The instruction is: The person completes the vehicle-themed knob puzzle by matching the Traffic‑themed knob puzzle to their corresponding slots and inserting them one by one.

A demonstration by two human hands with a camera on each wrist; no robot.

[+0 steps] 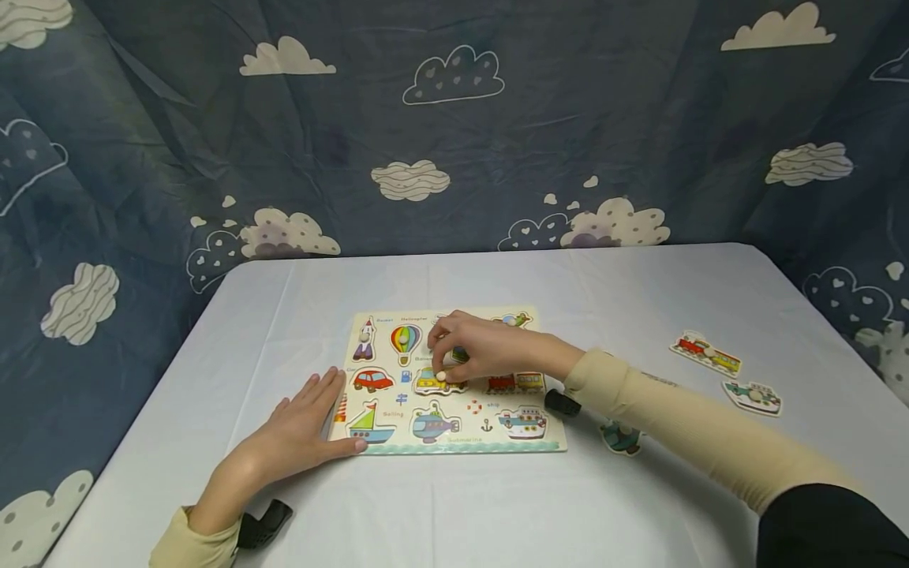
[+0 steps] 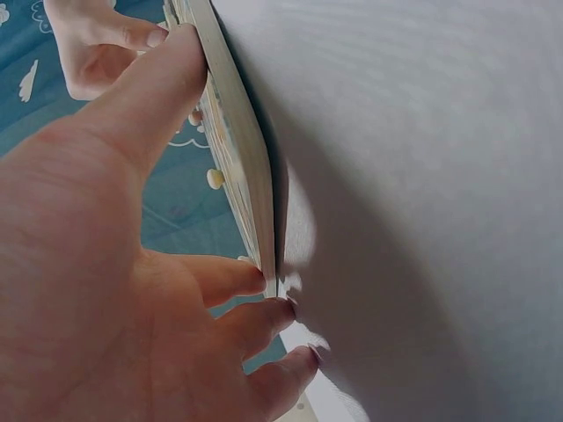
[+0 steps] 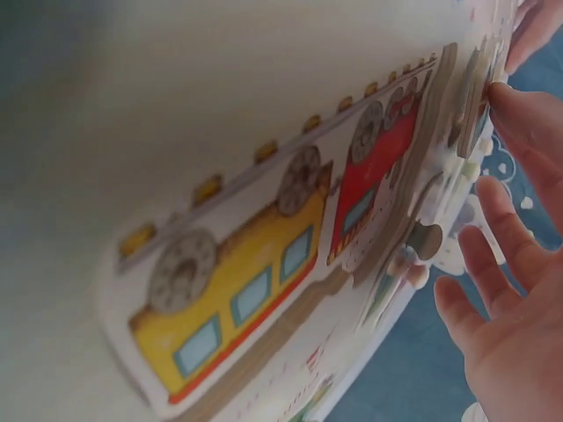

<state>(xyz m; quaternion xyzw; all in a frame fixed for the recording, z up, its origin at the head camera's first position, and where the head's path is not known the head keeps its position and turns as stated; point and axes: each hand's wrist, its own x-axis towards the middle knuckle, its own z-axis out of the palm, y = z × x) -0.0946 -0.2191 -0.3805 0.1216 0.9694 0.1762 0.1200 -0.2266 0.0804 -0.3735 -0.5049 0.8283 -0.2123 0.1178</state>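
A wooden peg puzzle board (image 1: 454, 448) with vehicle pictures lies on the white table. My left hand (image 1: 298, 426) spans the board's front left corner, thumb at the front edge and fairly straight fingers along the left side. In the left wrist view the thumb (image 2: 167, 97) and fingertips touch the board's edge. Over the board's middle, my right hand (image 1: 479, 343) pinches the small cream knob of the yellow bus piece (image 1: 428, 383), which sits at its place in the centre row. The train recess (image 3: 255, 281) lies bare beside it, with its printed picture showing.
Right of the board lie a loose train piece (image 1: 706, 354), a white and green vehicle piece (image 1: 754, 397) and a blue-green piece (image 1: 621, 439) beside the right forearm. Other pieces, such as the red car (image 1: 372, 380) and balloon (image 1: 405, 341), sit on the board. A cloud-patterned curtain (image 1: 454, 158) hangs behind.
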